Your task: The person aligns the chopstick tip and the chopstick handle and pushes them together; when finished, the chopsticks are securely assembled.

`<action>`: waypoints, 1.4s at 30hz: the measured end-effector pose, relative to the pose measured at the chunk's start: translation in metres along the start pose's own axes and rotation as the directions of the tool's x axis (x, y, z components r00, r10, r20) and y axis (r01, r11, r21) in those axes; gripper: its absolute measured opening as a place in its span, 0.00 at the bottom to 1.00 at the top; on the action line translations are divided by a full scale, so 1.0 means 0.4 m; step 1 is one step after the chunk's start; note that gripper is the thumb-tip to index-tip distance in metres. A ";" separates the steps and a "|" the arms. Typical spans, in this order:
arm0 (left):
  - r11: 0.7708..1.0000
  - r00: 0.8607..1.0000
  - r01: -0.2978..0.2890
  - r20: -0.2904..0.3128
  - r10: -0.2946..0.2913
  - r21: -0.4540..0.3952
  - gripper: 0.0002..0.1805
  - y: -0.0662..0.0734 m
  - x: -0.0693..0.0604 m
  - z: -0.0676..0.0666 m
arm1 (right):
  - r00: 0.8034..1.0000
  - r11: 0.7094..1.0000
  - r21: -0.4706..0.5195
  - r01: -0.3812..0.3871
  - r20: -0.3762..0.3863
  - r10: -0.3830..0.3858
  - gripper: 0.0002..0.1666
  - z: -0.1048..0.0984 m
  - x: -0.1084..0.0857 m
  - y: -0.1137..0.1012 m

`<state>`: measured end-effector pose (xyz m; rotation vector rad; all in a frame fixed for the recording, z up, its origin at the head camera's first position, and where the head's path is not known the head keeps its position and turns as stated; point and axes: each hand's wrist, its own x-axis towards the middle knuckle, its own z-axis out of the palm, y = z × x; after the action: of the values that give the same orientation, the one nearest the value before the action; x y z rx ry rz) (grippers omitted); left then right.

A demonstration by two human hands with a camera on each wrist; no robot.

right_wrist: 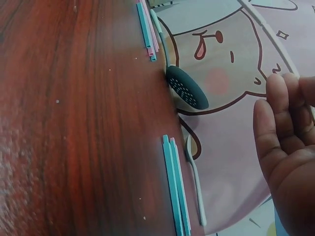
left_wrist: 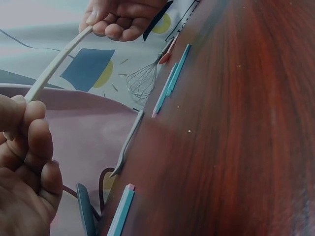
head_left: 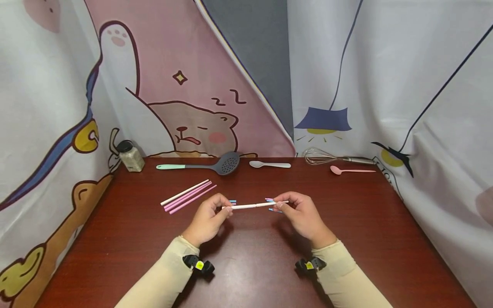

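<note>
Fingers of the left hand and right hand pinch a slim white stick near its ends, above the tabletop. I'd keep both pinches light and aligned, sparing the mid-length seam. Its long axis runs left to right, bending slightly there.

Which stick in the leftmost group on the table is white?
The rearmost: the white stick, lying along the group's far side; the other sticks beside it are pink.
</note>
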<state>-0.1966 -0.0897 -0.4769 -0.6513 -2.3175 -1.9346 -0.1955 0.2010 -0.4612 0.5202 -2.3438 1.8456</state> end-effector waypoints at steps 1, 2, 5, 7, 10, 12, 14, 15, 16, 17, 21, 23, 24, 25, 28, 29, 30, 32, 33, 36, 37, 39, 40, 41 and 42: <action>1.000 1.000 -0.002 0.001 0.002 0.000 0.05 -0.001 0.000 0.002 | 1.000 1.000 -0.004 0.001 0.001 -0.001 0.06 0.000 -0.001 0.001; 1.000 1.000 -0.003 0.001 0.003 0.001 0.05 -0.002 0.000 0.003 | 1.000 1.000 -0.008 0.005 0.002 -0.005 0.06 0.001 -0.001 0.002; 1.000 1.000 -0.002 -0.006 0.002 0.004 0.04 -0.003 0.001 0.006 | 1.000 1.000 -0.023 0.006 0.007 -0.006 0.06 0.001 -0.002 0.003; 1.000 1.000 0.001 -0.017 -0.001 0.008 0.04 -0.001 0.002 0.005 | 1.000 1.000 -0.023 0.007 0.012 -0.007 0.07 0.000 -0.002 0.003; 1.000 0.999 0.007 -0.036 -0.006 0.014 0.04 0.001 0.003 0.002 | 1.000 1.000 -0.010 -0.011 0.017 0.011 0.09 -0.004 0.001 0.006; 1.000 0.999 0.006 -0.046 -0.005 0.026 0.04 0.000 0.004 -0.001 | 0.999 0.999 -0.014 -0.033 0.014 0.033 0.09 -0.007 0.003 0.007; 1.000 0.999 0.001 -0.051 0.000 0.027 0.03 -0.001 0.004 -0.003 | 0.998 0.998 -0.025 -0.058 0.009 0.058 0.07 -0.010 0.004 0.008; 1.000 0.999 0.001 -0.051 0.001 0.027 0.03 -0.002 0.005 -0.003 | 0.998 0.997 -0.034 -0.066 0.007 0.066 0.06 -0.011 0.004 0.008; 1.000 0.999 0.000 -0.052 0.002 0.030 0.02 -0.003 0.005 -0.004 | 0.997 0.997 -0.043 -0.070 0.006 0.071 0.05 -0.013 0.005 0.009; 1.000 0.999 -0.002 -0.053 0.003 0.029 0.02 -0.003 0.005 -0.005 | 0.997 0.996 -0.049 -0.073 0.001 0.074 0.04 -0.014 0.005 0.009; 1.000 0.996 0.002 -0.087 0.000 0.021 0.05 -0.007 0.007 -0.008 | 0.998 0.996 -0.064 -0.063 -0.021 0.062 0.03 -0.017 0.006 0.011; 1.000 0.994 0.003 -0.107 -0.001 0.016 0.05 -0.010 0.008 -0.009 | 0.998 0.996 -0.069 -0.061 -0.034 0.058 0.04 -0.018 0.006 0.013; 1.000 0.993 0.006 -0.114 -0.004 0.016 0.05 -0.012 0.009 -0.009 | 0.998 0.996 -0.068 -0.061 -0.037 0.058 0.04 -0.018 0.006 0.014; 1.000 0.993 0.008 -0.117 -0.006 0.015 0.05 -0.013 0.009 -0.009 | 0.998 0.996 -0.065 -0.060 -0.038 0.058 0.04 -0.017 0.006 0.015; 1.000 0.994 0.017 -0.108 -0.016 0.007 0.04 -0.014 0.010 -0.010 | 0.997 0.996 -0.059 -0.063 -0.040 0.060 0.04 -0.015 0.005 0.017; 1.000 0.994 0.019 -0.106 -0.018 0.005 0.03 -0.014 0.009 -0.011 | 0.997 0.996 -0.057 -0.062 -0.039 0.060 0.04 -0.014 0.005 0.018; 1.000 0.994 0.021 -0.104 -0.021 0.002 0.03 -0.013 0.008 -0.011 | 0.997 0.996 -0.056 -0.063 -0.039 0.060 0.04 -0.012 0.004 0.018; 1.000 0.994 0.019 -0.104 -0.020 -0.010 0.03 -0.012 0.007 -0.011 | 0.998 0.997 -0.055 -0.057 -0.039 0.055 0.05 -0.010 0.003 0.019; 1.000 0.994 0.018 -0.107 -0.019 -0.013 0.03 -0.011 0.005 -0.011 | 0.998 0.997 -0.054 -0.053 -0.041 0.051 0.05 -0.009 0.003 0.019; 1.000 0.994 0.011 -0.110 -0.013 -0.017 0.03 -0.011 0.002 -0.009 | 0.998 0.997 -0.065 -0.044 -0.053 0.040 0.05 -0.006 0.001 0.018; 1.000 0.994 0.009 -0.110 -0.011 -0.017 0.03 -0.011 0.001 -0.008 | 0.998 0.997 -0.069 -0.041 -0.058 0.037 0.04 -0.005 0.001 0.017; 1.000 0.994 0.005 -0.111 -0.007 -0.011 0.03 -0.012 0.000 -0.007 | 0.997 0.997 -0.069 -0.039 -0.064 0.035 0.04 -0.005 -0.001 0.016; 1.000 0.994 0.004 -0.112 -0.005 -0.009 0.03 -0.012 0.000 -0.007 | 0.997 0.997 -0.069 -0.041 -0.063 0.036 0.03 -0.004 -0.001 0.016; 1.000 0.994 0.003 -0.113 -0.004 -0.009 0.03 -0.011 0.000 -0.007 | 0.997 0.997 -0.066 -0.042 -0.060 0.038 0.02 -0.004 -0.001 0.016; 1.000 0.993 0.002 -0.114 -0.003 -0.010 0.03 -0.010 0.000 -0.007 | 0.998 0.997 -0.063 -0.042 -0.057 0.039 0.02 -0.004 -0.002 0.017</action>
<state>-0.1988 -0.0930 -0.4800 -0.5239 -2.2436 -1.9314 -0.1972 0.2039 -0.4672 0.4119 -2.3857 1.7704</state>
